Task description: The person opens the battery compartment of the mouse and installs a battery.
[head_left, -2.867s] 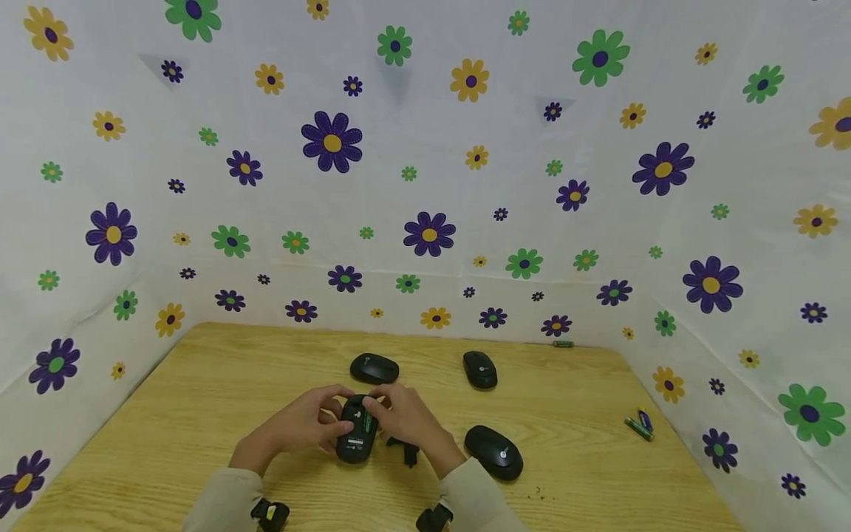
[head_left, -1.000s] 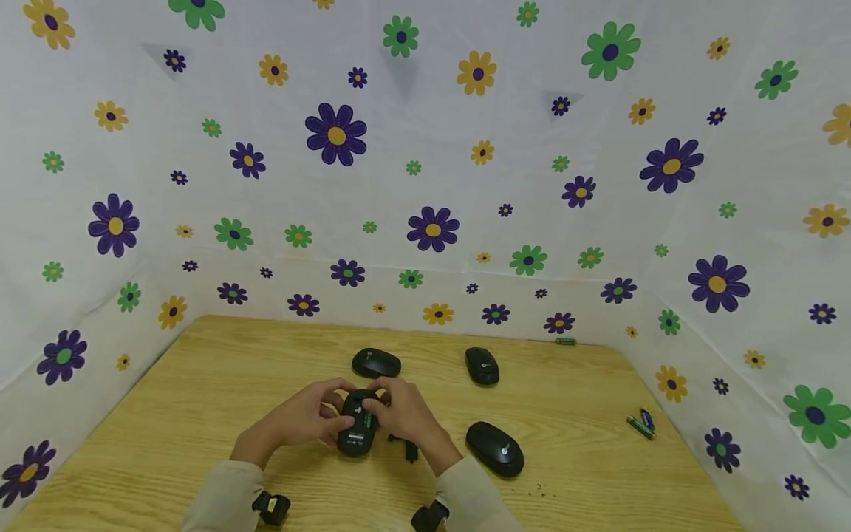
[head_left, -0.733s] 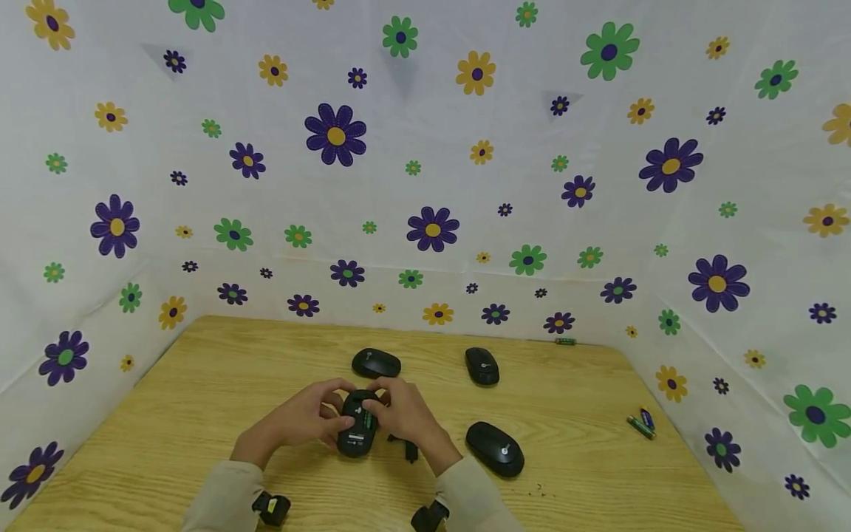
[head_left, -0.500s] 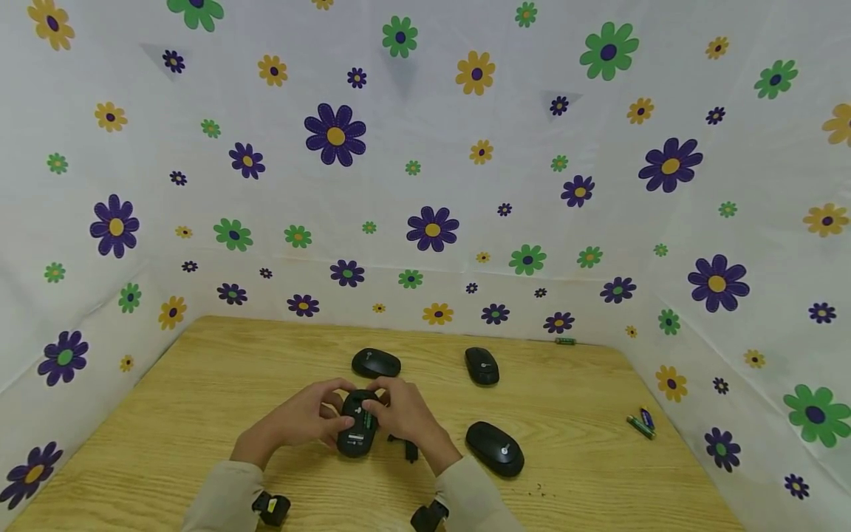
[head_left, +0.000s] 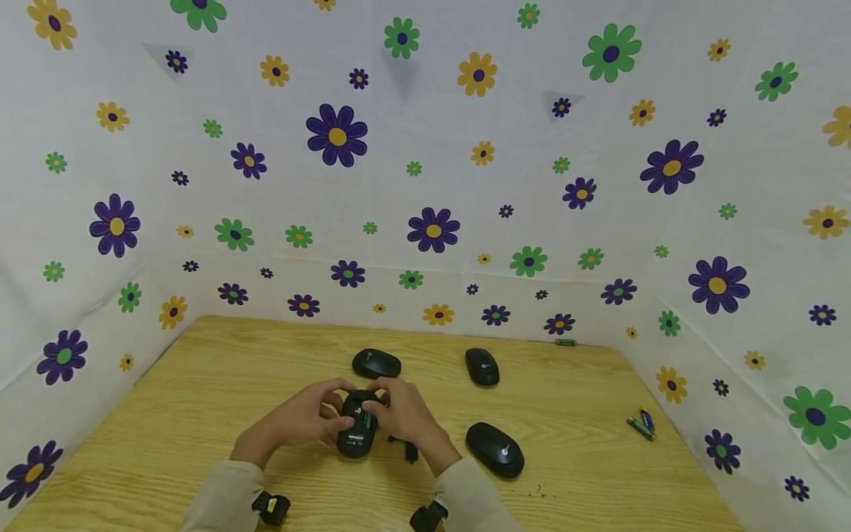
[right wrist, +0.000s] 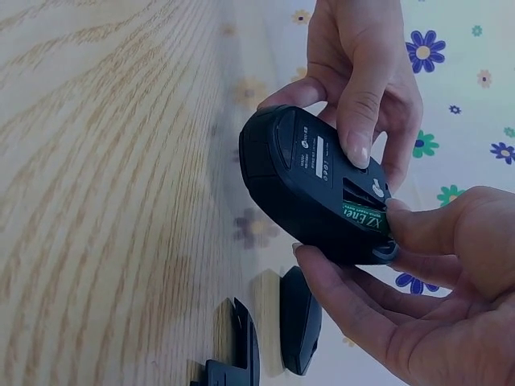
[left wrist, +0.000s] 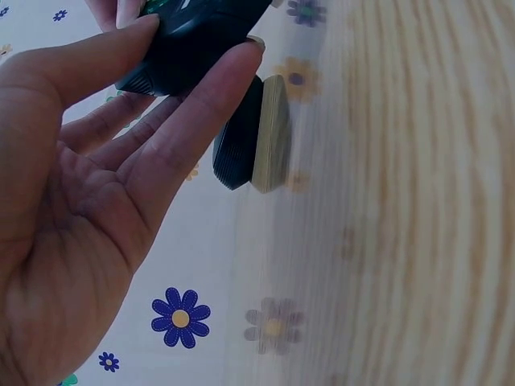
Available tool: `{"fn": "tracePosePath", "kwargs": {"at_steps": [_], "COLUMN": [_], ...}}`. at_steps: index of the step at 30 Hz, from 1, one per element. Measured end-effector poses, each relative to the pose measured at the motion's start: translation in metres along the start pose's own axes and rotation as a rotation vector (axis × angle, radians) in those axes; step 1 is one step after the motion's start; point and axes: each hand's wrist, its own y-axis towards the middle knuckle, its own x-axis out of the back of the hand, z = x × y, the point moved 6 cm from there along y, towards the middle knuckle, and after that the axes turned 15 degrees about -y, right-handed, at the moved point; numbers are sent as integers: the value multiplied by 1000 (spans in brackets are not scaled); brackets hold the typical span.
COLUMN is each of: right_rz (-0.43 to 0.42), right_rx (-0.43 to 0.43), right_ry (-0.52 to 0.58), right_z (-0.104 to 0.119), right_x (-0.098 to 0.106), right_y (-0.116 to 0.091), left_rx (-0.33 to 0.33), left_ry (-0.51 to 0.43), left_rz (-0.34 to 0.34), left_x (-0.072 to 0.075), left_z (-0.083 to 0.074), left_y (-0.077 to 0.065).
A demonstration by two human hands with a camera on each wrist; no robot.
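Observation:
A black computer mouse (head_left: pixel 355 441) is held with its underside up, above the near middle of the table. My left hand (head_left: pixel 299 417) grips its left side, thumb on the underside and fingers around the edge. From the other side my right hand (head_left: pixel 403 414) holds it near the top end. In the right wrist view a green battery (right wrist: pixel 362 215) lies in the mouse's uncovered battery slot, with the right thumb pressing its end. An empty-looking groove shows beside that battery. A black cover-like piece (head_left: pixel 411 450) lies on the table, partly hidden by the right hand.
Three more black mice stand on the wooden table: one at back left (head_left: pixel 376 363), another mouse (head_left: pixel 482 367) at back right, a third mouse (head_left: pixel 495 449) nearer right. Loose batteries (head_left: pixel 640 428) lie at far right; a green battery (head_left: pixel 565 342) sits at the back edge. Flowered cloth encloses the table.
The head view has shifted slightly since the oldest frame. Both hands keep the same hold on the mouse, with no clear movement of any object.

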Motion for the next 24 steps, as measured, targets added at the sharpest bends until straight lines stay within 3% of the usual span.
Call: {"fn": "tracePosePath", "kwargs": {"at_steps": [24], "right_rz": [-22], "right_rx": [25], "right_ry": [11], "right_z": [1], "right_x": [-2], "right_y": [0], "left_rx": [2], "left_ry": [-22], "left_rz": [4], "left_x": [3], "left_z": [-3], "left_y": [-3]}}
